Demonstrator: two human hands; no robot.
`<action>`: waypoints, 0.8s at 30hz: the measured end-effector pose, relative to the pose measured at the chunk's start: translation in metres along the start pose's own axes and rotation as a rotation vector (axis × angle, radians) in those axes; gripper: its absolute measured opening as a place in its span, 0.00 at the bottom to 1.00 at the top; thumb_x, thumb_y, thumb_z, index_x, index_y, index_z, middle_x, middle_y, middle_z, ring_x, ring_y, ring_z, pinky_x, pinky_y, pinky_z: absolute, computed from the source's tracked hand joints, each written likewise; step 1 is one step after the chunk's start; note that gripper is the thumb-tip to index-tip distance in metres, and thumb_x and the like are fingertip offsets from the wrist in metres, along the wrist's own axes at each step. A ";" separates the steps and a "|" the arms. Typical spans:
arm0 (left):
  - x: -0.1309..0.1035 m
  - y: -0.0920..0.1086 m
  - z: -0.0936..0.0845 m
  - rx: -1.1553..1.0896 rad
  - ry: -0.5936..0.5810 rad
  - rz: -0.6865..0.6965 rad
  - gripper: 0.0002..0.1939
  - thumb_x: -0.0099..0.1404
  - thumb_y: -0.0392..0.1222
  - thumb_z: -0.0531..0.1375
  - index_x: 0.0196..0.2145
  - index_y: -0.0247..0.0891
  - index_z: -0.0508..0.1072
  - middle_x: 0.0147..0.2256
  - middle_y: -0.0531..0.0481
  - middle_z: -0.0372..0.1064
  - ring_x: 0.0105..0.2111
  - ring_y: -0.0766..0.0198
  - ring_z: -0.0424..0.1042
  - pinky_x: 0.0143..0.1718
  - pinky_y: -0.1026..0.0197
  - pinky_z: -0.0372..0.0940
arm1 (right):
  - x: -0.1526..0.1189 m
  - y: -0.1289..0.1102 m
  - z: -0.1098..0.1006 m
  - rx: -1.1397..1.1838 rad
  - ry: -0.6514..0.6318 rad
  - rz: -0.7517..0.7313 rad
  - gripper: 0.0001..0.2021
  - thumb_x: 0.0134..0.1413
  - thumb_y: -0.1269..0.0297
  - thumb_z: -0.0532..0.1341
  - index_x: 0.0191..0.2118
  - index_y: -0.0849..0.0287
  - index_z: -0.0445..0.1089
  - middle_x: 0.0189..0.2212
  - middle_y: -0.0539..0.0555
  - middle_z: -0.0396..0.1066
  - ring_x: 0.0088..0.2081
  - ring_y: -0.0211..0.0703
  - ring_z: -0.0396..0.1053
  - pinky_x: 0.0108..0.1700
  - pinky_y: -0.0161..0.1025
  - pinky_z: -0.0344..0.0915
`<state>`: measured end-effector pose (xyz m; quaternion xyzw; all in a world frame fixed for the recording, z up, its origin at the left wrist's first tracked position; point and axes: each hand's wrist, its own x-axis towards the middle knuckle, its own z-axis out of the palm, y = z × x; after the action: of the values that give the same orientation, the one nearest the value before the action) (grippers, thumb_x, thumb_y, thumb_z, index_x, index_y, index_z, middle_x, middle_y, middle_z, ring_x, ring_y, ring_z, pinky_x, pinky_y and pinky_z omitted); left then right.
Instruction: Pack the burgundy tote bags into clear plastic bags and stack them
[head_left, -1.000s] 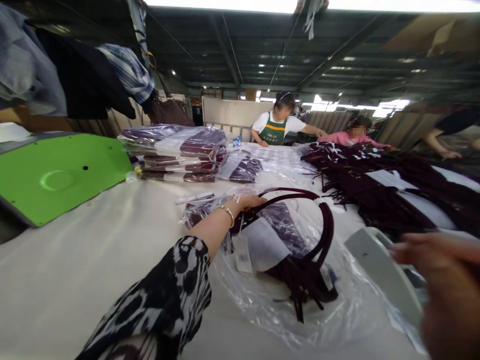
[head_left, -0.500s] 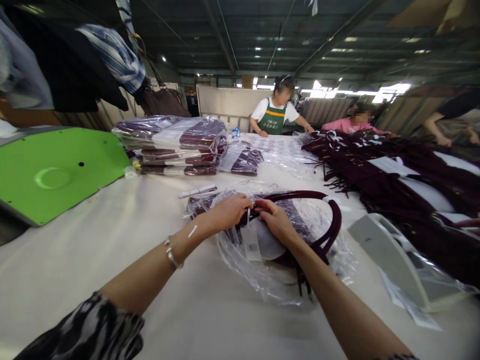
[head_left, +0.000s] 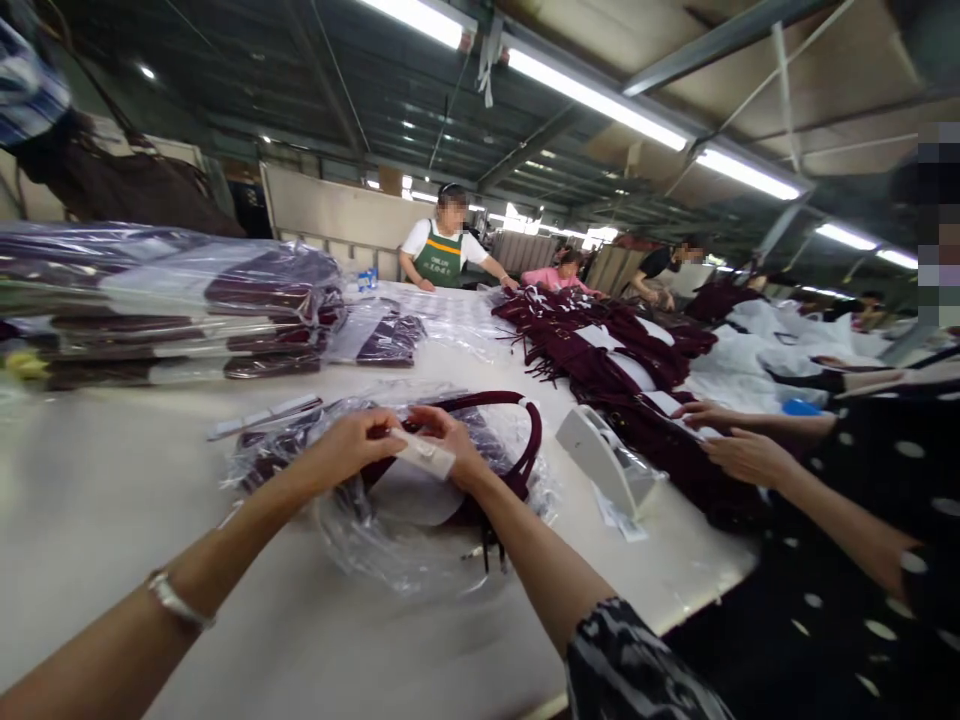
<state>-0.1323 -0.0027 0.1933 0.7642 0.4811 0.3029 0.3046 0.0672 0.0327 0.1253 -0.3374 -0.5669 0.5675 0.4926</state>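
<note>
A dark maroon handbag lies on the table in a crumpled clear plastic bag, its looped handle sticking out to the right and a white rounded sheet on its front. Above it, my left hand pinches the left end of a white hang tag between thumb and fingertips. My right hand is closed at the tag's other side, fingers curled behind it; the tag partly hides its fingertips. Both hands are close together over the bag's upper edge.
Plastic-wrapped maroon bags are stacked at left. A white dispenser-like stand is right of my hands. Beyond it is a heap of maroon bags, where a co-worker's hands reach in. Another person in a green apron stands across the table.
My view has swung to the right, bringing a co-worker in dotted clothing into sight. The tag, hanging down before, is now lifted and tilted between my hands.
</note>
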 end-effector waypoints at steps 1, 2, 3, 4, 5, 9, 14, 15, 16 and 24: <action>0.005 0.005 -0.002 -0.056 0.036 -0.031 0.12 0.60 0.50 0.61 0.33 0.39 0.74 0.25 0.56 0.71 0.27 0.62 0.70 0.30 0.64 0.60 | -0.003 0.000 0.002 0.005 -0.008 -0.028 0.26 0.38 0.63 0.73 0.49 0.52 0.75 0.47 0.50 0.78 0.38 0.42 0.73 0.40 0.39 0.70; 0.010 0.011 -0.002 -0.093 0.070 -0.046 0.13 0.58 0.51 0.62 0.33 0.38 0.74 0.22 0.57 0.69 0.25 0.63 0.68 0.28 0.64 0.58 | -0.005 -0.001 0.003 -0.001 -0.013 -0.039 0.25 0.39 0.62 0.74 0.48 0.52 0.76 0.46 0.49 0.78 0.39 0.42 0.73 0.41 0.39 0.70; 0.017 0.016 0.000 -0.123 0.091 -0.039 0.13 0.57 0.51 0.62 0.33 0.38 0.74 0.21 0.57 0.67 0.24 0.64 0.67 0.27 0.65 0.57 | -0.008 -0.002 0.005 -0.017 -0.016 -0.034 0.21 0.41 0.61 0.73 0.45 0.53 0.77 0.43 0.49 0.78 0.39 0.42 0.72 0.43 0.39 0.69; 0.024 0.021 0.003 -0.138 0.105 -0.025 0.13 0.55 0.50 0.63 0.32 0.37 0.74 0.21 0.57 0.67 0.24 0.64 0.66 0.27 0.65 0.57 | -0.009 -0.003 0.005 -0.031 -0.011 -0.019 0.17 0.43 0.59 0.73 0.42 0.54 0.78 0.40 0.49 0.79 0.38 0.42 0.72 0.44 0.40 0.69; 0.031 0.024 0.006 -0.135 0.111 0.004 0.12 0.54 0.49 0.64 0.31 0.37 0.74 0.22 0.57 0.67 0.24 0.65 0.65 0.26 0.65 0.57 | -0.010 -0.005 0.006 -0.020 0.004 0.001 0.14 0.43 0.58 0.73 0.38 0.55 0.78 0.37 0.49 0.79 0.38 0.42 0.73 0.44 0.40 0.69; 0.049 0.033 0.011 -0.189 0.000 0.069 0.13 0.57 0.50 0.63 0.31 0.35 0.75 0.25 0.54 0.69 0.25 0.67 0.65 0.26 0.65 0.59 | -0.011 -0.014 0.001 0.199 0.035 0.043 0.20 0.41 0.48 0.75 0.38 0.55 0.79 0.38 0.53 0.80 0.39 0.46 0.75 0.41 0.40 0.72; 0.035 0.029 -0.014 -0.188 0.022 0.029 0.17 0.64 0.46 0.58 0.46 0.33 0.76 0.28 0.53 0.71 0.25 0.68 0.67 0.28 0.65 0.63 | -0.016 -0.017 -0.010 0.365 0.087 0.064 0.19 0.46 0.46 0.74 0.36 0.55 0.77 0.36 0.53 0.80 0.35 0.41 0.77 0.36 0.37 0.75; 0.030 0.025 -0.021 -0.151 0.019 0.005 0.16 0.63 0.44 0.59 0.44 0.33 0.76 0.28 0.53 0.71 0.25 0.68 0.68 0.29 0.65 0.63 | -0.018 -0.016 -0.012 0.391 0.100 0.062 0.18 0.46 0.48 0.74 0.36 0.54 0.77 0.37 0.52 0.81 0.34 0.40 0.77 0.35 0.36 0.75; 0.024 0.022 -0.026 -0.111 -0.006 -0.006 0.14 0.62 0.42 0.59 0.42 0.33 0.77 0.28 0.53 0.71 0.26 0.67 0.68 0.29 0.65 0.63 | -0.019 -0.015 -0.013 0.411 0.107 0.062 0.17 0.47 0.49 0.74 0.37 0.54 0.77 0.37 0.51 0.81 0.34 0.39 0.77 0.35 0.35 0.75; -0.008 0.002 -0.020 0.066 -0.108 0.060 0.14 0.59 0.32 0.58 0.41 0.36 0.79 0.37 0.50 0.77 0.38 0.62 0.73 0.42 0.63 0.66 | -0.024 -0.015 -0.007 0.415 0.077 0.092 0.17 0.44 0.50 0.76 0.34 0.57 0.79 0.37 0.53 0.81 0.37 0.42 0.79 0.41 0.35 0.77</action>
<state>-0.1493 -0.0075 0.2065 0.8031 0.4506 0.2541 0.2958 0.0838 0.0101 0.1347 -0.2758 -0.4025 0.6806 0.5466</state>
